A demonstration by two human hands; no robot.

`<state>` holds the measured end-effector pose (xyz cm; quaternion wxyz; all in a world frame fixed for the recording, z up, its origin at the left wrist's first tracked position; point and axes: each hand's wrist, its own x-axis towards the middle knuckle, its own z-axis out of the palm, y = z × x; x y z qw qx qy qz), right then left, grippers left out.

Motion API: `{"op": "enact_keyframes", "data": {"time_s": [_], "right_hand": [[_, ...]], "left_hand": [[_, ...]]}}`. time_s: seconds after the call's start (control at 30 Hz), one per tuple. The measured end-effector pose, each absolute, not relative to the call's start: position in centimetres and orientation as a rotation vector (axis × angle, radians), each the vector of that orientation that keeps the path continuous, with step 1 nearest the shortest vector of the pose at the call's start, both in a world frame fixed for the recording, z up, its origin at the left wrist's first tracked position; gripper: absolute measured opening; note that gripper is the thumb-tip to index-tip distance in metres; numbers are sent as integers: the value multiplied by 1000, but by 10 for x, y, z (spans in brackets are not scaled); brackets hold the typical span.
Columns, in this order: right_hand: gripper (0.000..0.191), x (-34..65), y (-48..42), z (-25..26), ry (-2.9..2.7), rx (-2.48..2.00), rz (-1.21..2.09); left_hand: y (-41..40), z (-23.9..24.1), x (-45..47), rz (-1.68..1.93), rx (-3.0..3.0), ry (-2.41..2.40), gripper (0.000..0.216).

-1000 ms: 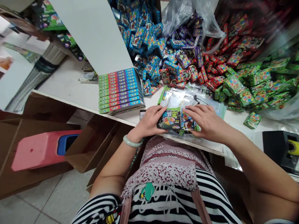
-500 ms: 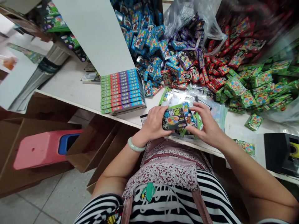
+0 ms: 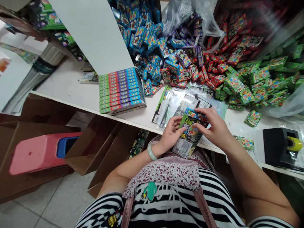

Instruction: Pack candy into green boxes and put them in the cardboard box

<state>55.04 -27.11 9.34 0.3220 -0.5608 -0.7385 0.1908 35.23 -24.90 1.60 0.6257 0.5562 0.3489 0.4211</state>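
Both of my hands grip a small bundle of colourful toy boxes (image 3: 193,126) together with a clear printed plastic bag (image 3: 184,146) at the table's near edge. My left hand (image 3: 169,135) pinches the bundle's left side, fingers closed. My right hand (image 3: 215,126) wraps over its top and right side. The bag hangs down toward my lap. Under the hands lies a pile of flat clear bags (image 3: 180,103).
A stack of flat rainbow-striped packs (image 3: 121,90) stands to the left on the white table (image 3: 71,85). Heaps of blue (image 3: 144,34), red (image 3: 220,57) and green boxes (image 3: 258,82) fill the back. A black tape dispenser (image 3: 280,147) sits right. Cardboard cartons (image 3: 102,148) and a pink stool (image 3: 35,153) stand below.
The boxes were lifted off the table, tilted upright and drawn toward me, and a clear bag now hangs beneath them. Both hands moved slightly right and nearer.
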Motion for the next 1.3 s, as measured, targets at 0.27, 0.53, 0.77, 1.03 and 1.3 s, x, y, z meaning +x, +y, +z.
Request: {"op": "enact_keyframes", "data": {"time_s": [0.27, 0.53, 0.77, 1.03, 1.3], "right_hand": [[19, 539, -272, 85, -2009, -1407, 500], [46, 531, -292, 54, -1454, -1399, 491], [22, 514, -295, 38, -1165, -1408, 656], [18, 525, -278, 63, -1450, -1450, 698], [17, 539, -270, 80, -1390, -1364, 995]], "left_hand": [[-253, 15, 334, 895, 1406, 761, 61], [-239, 13, 322, 919, 1547, 793, 75], [-234, 20, 320, 866, 1559, 699, 60], [-216, 43, 330, 1131, 1607, 891, 19], [-207, 47, 333, 1084, 1562, 862, 22]]}}
